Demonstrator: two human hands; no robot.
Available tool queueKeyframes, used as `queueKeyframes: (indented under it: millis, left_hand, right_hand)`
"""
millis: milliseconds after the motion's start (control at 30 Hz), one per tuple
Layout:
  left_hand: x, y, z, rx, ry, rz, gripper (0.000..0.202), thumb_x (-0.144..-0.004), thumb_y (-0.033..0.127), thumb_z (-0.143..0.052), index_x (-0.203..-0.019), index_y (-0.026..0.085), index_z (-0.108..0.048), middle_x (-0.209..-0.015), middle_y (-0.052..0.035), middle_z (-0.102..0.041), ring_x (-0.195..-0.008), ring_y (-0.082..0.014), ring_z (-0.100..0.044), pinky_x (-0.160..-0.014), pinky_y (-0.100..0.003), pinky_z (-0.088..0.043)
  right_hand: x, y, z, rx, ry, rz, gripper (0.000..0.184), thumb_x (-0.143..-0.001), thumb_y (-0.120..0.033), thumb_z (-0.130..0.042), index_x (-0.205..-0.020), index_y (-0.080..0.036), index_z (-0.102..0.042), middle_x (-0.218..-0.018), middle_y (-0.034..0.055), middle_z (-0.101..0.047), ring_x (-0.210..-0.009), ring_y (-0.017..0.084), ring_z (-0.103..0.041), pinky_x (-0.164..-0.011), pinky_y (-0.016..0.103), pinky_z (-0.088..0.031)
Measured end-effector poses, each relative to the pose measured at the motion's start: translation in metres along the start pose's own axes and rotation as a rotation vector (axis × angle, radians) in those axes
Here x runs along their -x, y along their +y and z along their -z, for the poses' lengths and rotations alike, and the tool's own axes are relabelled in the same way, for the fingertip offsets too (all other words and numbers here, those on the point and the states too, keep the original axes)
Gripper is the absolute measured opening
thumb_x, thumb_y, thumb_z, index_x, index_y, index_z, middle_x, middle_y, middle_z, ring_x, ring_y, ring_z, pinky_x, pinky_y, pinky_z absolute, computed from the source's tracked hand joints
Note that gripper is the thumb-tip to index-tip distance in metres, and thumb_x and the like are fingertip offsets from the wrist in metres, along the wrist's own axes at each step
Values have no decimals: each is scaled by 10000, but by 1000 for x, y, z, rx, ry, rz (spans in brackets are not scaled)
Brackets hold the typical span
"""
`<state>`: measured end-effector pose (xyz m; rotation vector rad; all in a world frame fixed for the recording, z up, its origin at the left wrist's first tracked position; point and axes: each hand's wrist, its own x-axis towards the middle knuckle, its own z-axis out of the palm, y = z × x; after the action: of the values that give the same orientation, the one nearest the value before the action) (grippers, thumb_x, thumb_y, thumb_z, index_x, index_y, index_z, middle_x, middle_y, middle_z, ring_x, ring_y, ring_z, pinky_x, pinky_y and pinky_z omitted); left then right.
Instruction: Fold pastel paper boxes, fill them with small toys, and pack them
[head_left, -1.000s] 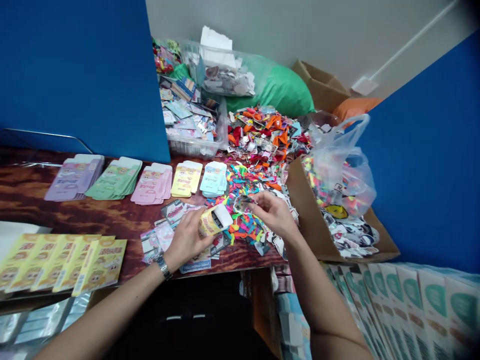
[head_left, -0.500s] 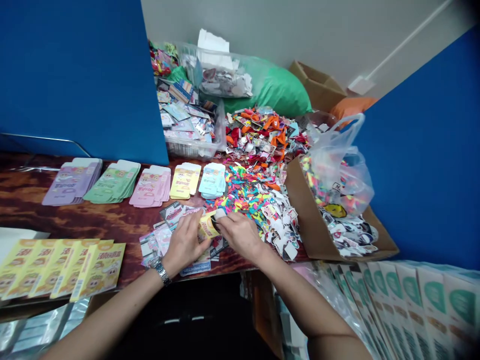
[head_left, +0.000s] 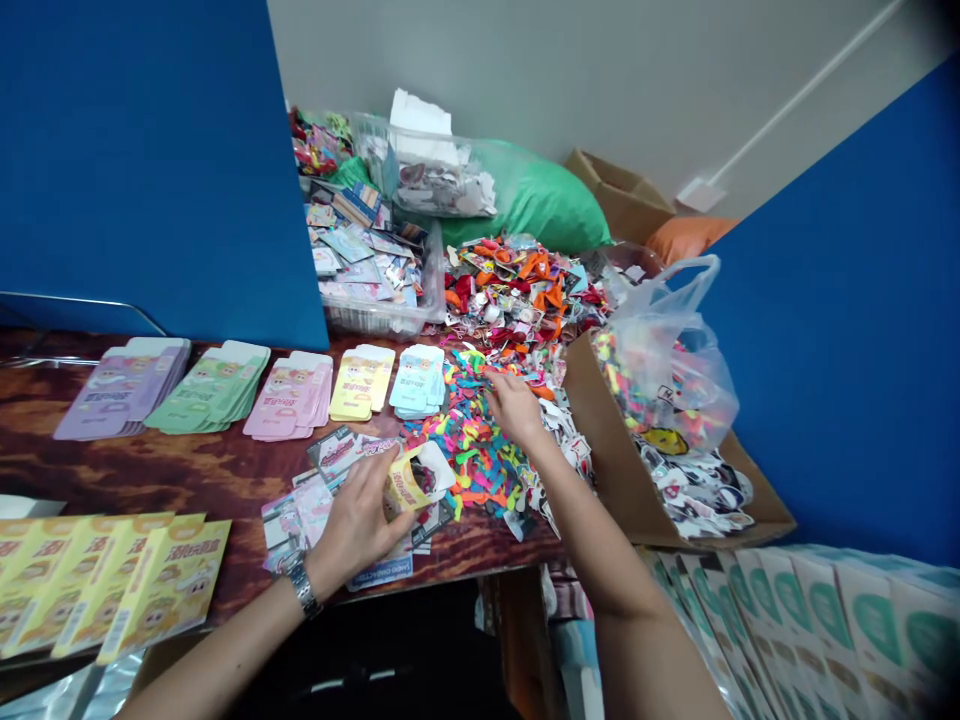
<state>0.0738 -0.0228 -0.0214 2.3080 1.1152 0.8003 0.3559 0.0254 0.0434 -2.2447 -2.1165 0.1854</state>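
Note:
My left hand (head_left: 364, 515) grips a small yellow box (head_left: 407, 482) with its white-flapped end open toward the right. Something dark shows inside the box, too small to name. Under it lies a spread of printed cards (head_left: 322, 490). My right hand (head_left: 517, 408) reaches over a heap of small bright multicoloured pieces (head_left: 480, 450); its fingers are stretched out and slightly apart, with the tips at the heap. No held item shows in them. Beyond the hands stand stacks of flat cartons: blue (head_left: 418, 382), yellow (head_left: 362, 383), pink (head_left: 290, 397), green (head_left: 210, 387) and purple (head_left: 125, 390).
Yellow boxes (head_left: 169, 585) stand in a row at the front left. A cardboard box (head_left: 611, 440) on the right holds white cutouts and a plastic bag (head_left: 675, 370). Behind are a clear bin (head_left: 382, 318) of packets, a mixed orange-red heap (head_left: 525, 290) and a green bag (head_left: 559, 200).
My right hand has left the yellow box and moved up and right to the multicoloured heap. The box stays in my left hand, its open end now uncovered. The view has shifted slightly.

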Motion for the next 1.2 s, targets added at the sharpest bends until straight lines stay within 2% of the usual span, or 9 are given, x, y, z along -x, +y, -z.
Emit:
queueKeyframes:
  millis: [133, 233, 333, 467, 633, 833, 933, 1067, 1200]
  left_hand:
    - [2, -2, 6, 11, 0, 37, 737, -801, 375, -652, -1421, 186, -302, -1314, -162, -541, -1210, -314, -534, -1005, -472, -463]
    - [2, -4, 8, 17, 9, 55, 746, -792, 382, -656, -1422, 184, -308, -1322, -159, -544, -1209, -312, -543, -998, -459, -474]
    - [-1, -4, 7, 37, -3, 40, 739, -791, 365, -653, -1421, 180, -312, -1322, -153, -544, -1211, -302, -542, -999, -445, -478]
    - [-7, -3, 9, 36, -8, 44, 754, -786, 341, -661, -1429, 189, -297, -1318, -145, -542, -1209, -292, -540, -1001, -438, -476]
    - [-11, -12, 12, 26, 20, 59, 743, -807, 387, -647, -1436, 214, -291, -1329, -142, -540, -1211, -301, -541, -990, -453, -478]
    - [-25, -17, 14, 34, 27, 99, 748, -790, 382, -669, -1427, 207, -319, -1323, -141, -547, -1207, -304, -540, -1000, -458, -465]
    - [-34, -18, 17, 45, 19, 140, 745, -782, 388, -682, -1417, 203, -339, -1304, -133, -559, -1185, -293, -552, -990, -445, -472]
    - [-36, -24, 18, -2, 52, 147, 744, -771, 387, -687, -1403, 184, -352, -1276, -145, -569, -1174, -304, -553, -983, -459, -469]
    - [-31, -22, 16, -4, 54, 113, 746, -784, 360, -671, -1420, 183, -323, -1310, -153, -547, -1204, -310, -531, -1006, -469, -451]
  right_hand:
    - [-19, 11, -7, 68, -163, 50, 228, -898, -400, -575, -999, -239, -701, -952, 47, -723, -851, 179, -653, -701, 228, -431]
    - [-32, 19, -4, 123, -184, 22, 330, -964, -467, -435, -1003, -249, -680, -893, 28, -718, -805, 157, -647, -674, 211, -405]
    - [-52, 29, -1, 203, -136, -62, 344, -1004, -338, -341, -1130, -203, -632, -1030, 101, -696, -919, 198, -641, -735, 253, -423]
    - [-72, 34, -8, 286, -140, -95, 308, -928, -133, -426, -1151, -167, -637, -1156, 169, -644, -1086, 248, -592, -804, 295, -447]
    - [-72, 34, -6, 333, -176, -79, 276, -927, -153, -468, -1141, -197, -636, -1097, 163, -673, -1029, 259, -634, -795, 323, -469]
    - [-56, 33, 28, 307, -175, -61, 265, -948, -302, -496, -1165, -199, -610, -1040, 142, -706, -912, 267, -673, -740, 327, -469]
    - [-35, 17, 49, 162, -133, 82, 272, -986, -284, -414, -1140, -228, -631, -1102, 92, -693, -951, 215, -658, -775, 287, -455]
    - [-2, -21, 68, -278, -107, 509, 239, -979, -279, -448, -1074, -227, -661, -976, 35, -711, -880, 158, -650, -765, 244, -448]
    - [14, -60, 62, -211, -201, 633, 200, -957, -204, -472, -979, -194, -671, -837, 43, -677, -767, 148, -619, -682, 233, -419]
